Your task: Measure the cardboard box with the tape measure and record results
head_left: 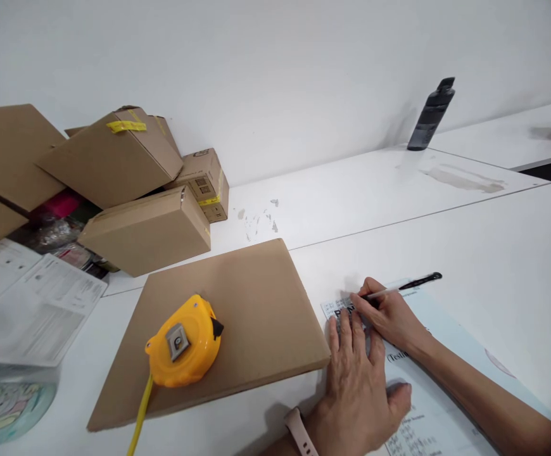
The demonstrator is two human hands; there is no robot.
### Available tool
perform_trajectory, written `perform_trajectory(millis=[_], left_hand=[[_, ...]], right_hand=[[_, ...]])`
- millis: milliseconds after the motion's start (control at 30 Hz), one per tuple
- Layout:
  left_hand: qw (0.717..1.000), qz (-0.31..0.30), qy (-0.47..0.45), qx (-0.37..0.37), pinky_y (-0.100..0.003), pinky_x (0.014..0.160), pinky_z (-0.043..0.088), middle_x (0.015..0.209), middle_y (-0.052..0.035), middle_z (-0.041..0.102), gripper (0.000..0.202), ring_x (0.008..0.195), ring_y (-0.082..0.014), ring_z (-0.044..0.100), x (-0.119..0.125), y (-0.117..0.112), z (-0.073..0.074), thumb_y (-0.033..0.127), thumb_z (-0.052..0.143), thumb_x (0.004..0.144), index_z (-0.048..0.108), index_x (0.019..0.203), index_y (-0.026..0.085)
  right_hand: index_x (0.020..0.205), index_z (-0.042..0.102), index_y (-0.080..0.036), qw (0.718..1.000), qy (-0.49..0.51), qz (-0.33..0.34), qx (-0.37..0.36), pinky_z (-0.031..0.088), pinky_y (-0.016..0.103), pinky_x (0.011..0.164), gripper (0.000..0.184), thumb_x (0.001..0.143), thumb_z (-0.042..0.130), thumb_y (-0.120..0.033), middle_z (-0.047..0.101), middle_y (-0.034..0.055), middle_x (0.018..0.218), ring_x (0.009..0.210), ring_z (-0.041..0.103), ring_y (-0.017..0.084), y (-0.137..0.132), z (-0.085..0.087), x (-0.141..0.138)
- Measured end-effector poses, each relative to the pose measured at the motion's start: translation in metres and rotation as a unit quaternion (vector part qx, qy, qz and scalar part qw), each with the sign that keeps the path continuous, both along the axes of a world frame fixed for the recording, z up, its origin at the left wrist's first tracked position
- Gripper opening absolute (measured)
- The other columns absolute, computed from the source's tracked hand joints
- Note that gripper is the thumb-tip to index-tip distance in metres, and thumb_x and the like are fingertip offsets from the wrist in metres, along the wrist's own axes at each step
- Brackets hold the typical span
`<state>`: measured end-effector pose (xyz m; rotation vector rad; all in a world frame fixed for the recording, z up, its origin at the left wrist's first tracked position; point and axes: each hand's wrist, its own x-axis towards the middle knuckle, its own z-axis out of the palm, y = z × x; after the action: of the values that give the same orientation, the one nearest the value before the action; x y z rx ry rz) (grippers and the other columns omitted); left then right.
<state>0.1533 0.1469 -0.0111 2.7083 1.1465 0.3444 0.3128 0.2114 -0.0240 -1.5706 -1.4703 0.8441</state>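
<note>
My right hand pinches a pen with a pale barrel and a black end, its tip hidden by the fingers. My left hand lies flat, fingers spread, pressing on a small piece of printed paper with handwriting and bold letters. Under both hands are larger pale blue printed sheets. Just left of my left hand is a flat brown cardboard box. A yellow tape measure rests on it, with some yellow tape pulled out toward the near edge.
Several cardboard boxes are piled at the back left against the wall. Papers in clear plastic lie at the left, above a greenish patterned item. A dark bottle stands at the back right. The white tabletop has seams.
</note>
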Motion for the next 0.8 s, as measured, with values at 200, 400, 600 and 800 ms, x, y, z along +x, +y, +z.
perform_trajectory(millis=[200,400,600,800], left_hand=[[1.0,0.003,-0.001,-0.008,-0.059,0.122,0.031,0.16,-0.0311,0.033,0.075,0.152,-0.0413,0.017,-0.0003,-0.0001,0.0013,0.058,0.027,0.104,0.033,0.155,0.003],[1.0,0.0,0.004,-0.01,-0.058,0.123,0.029,0.161,-0.0302,0.032,0.074,0.153,-0.0404,0.016,-0.0017,-0.0008,0.0039,0.057,0.026,0.105,0.033,0.155,0.002],[1.0,0.003,0.008,0.005,-0.058,0.122,0.032,0.16,-0.029,0.036,0.073,0.153,-0.0401,0.018,-0.0015,0.0004,0.0033,0.057,0.026,0.105,0.036,0.153,0.004],[1.0,-0.001,0.027,0.008,-0.059,0.122,0.033,0.159,-0.0285,0.038,0.073,0.153,-0.0396,0.022,0.0002,0.0008,0.0045,0.058,0.026,0.104,0.038,0.152,0.003]], right_hand=[[0.071,0.046,-0.025,1.0,0.006,0.002,-0.011,0.034,0.029,0.051,0.032,0.092,0.057,-0.046,0.048,-0.0054,0.058,0.052,0.04,0.013,-0.0006,-0.0036,0.0012],[0.068,0.047,-0.025,1.0,-0.006,0.005,-0.002,0.033,0.029,0.049,0.031,0.089,0.059,-0.044,0.046,-0.0055,0.053,0.051,0.04,0.013,-0.0016,0.0035,0.0009],[0.068,0.048,-0.025,1.0,-0.021,-0.018,0.014,0.035,0.029,0.051,0.03,0.089,0.06,-0.042,0.052,-0.0039,0.056,0.052,0.042,0.014,-0.0016,0.0043,0.002],[0.068,0.047,-0.025,0.999,-0.026,-0.016,0.013,0.036,0.029,0.052,0.031,0.091,0.059,-0.043,0.045,-0.0051,0.057,0.053,0.039,0.013,-0.0013,0.003,0.0022]])
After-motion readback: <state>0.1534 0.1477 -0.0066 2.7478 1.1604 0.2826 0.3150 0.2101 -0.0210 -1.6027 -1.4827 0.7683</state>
